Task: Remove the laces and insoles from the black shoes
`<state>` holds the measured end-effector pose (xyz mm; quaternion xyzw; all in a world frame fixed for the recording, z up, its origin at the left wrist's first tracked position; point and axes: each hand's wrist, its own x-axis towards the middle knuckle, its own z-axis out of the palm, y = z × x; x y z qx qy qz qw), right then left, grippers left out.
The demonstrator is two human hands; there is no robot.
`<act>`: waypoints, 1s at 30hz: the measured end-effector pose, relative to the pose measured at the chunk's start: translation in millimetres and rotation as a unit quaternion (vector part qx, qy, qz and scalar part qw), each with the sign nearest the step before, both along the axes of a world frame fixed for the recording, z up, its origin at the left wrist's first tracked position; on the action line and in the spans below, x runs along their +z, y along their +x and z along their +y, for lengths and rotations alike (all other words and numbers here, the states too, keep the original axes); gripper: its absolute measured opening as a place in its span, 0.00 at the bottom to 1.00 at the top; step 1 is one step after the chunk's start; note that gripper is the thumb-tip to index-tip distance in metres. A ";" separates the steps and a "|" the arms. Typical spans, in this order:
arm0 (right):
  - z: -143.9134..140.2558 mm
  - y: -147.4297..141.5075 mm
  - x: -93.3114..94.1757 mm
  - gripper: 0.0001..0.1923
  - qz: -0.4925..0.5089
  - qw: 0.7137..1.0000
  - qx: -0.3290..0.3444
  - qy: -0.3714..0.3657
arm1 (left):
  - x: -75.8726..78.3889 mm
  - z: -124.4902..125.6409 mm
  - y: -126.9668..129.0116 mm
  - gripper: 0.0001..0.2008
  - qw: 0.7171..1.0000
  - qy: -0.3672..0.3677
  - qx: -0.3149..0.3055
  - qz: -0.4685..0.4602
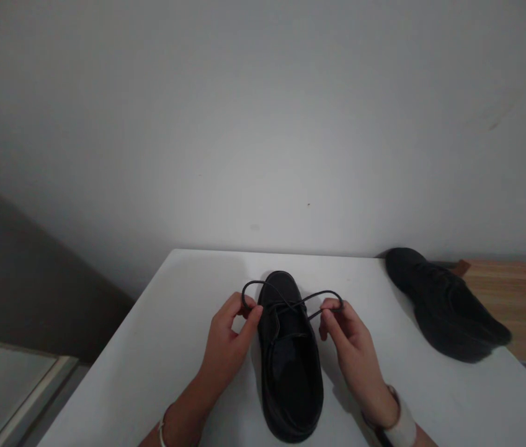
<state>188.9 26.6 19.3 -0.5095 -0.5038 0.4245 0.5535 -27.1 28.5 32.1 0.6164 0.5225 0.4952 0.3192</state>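
A black shoe (267,372) stands upright on the white table, its toe pointing away from me and its opening towards me. On its left side, my left hand (232,332) pinches one end of the black shoelace (321,293) between thumb and fingers. My right hand (349,338) pinches the other end on the right side. The lace curves out in a loop to each hand and crosses over itself above the shoe's tongue. Neither hand appears to press on the shoe itself.
A second black shoe (444,304) lies at the right of the white table (188,298). Beyond it is a wood-grain board (514,298). A grey wall (263,136) rises behind the table's back edge. At lower left is a pale framed surface (7,391).
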 end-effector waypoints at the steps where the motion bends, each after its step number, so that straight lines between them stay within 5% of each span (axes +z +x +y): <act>1: 0.1 0.7 -0.7 0.12 0.009 1.000 -0.008 0.004 | -0.1 0.1 -1.9 0.08 1.000 0.010 0.011 -0.018; 4: -0.6 1.4 -1.4 0.10 0.070 0.997 -0.016 0.026 | 1.0 0.1 -6.2 0.07 0.996 0.046 0.023 -0.071; 7: -2.0 0.2 2.1 0.08 0.140 0.989 0.010 0.046 | 3.5 -0.8 -8.0 0.11 0.986 0.060 -0.045 -0.148; 13: -1.6 -0.5 14.1 0.06 0.299 0.948 0.106 0.005 | 10.4 -3.1 -7.0 0.16 0.904 -0.013 -0.202 -0.377; 17: -4.3 1.4 19.6 0.15 0.359 0.920 0.150 -0.043 | 15.6 -5.3 -11.4 0.20 0.862 -0.040 -0.256 -0.436; 21: -7.1 3.3 20.4 0.31 0.350 0.920 0.175 -0.029 | 14.5 -6.3 -18.6 0.42 0.839 -0.089 -0.318 -0.432; 23: -6.3 3.9 19.1 0.34 0.339 0.926 0.168 -0.017 | 11.9 -5.0 -18.8 0.45 0.855 -0.092 -0.300 -0.413; 25: -4.3 4.3 16.6 0.31 0.313 0.937 0.153 -0.017 | 8.6 -2.5 -15.9 0.41 0.899 -0.084 -0.229 -0.364; 30: 0.8 3.6 6.1 0.15 0.140 0.986 0.075 -0.050 | -0.2 3.2 -3.7 0.16 0.979 -0.073 -0.044 -0.186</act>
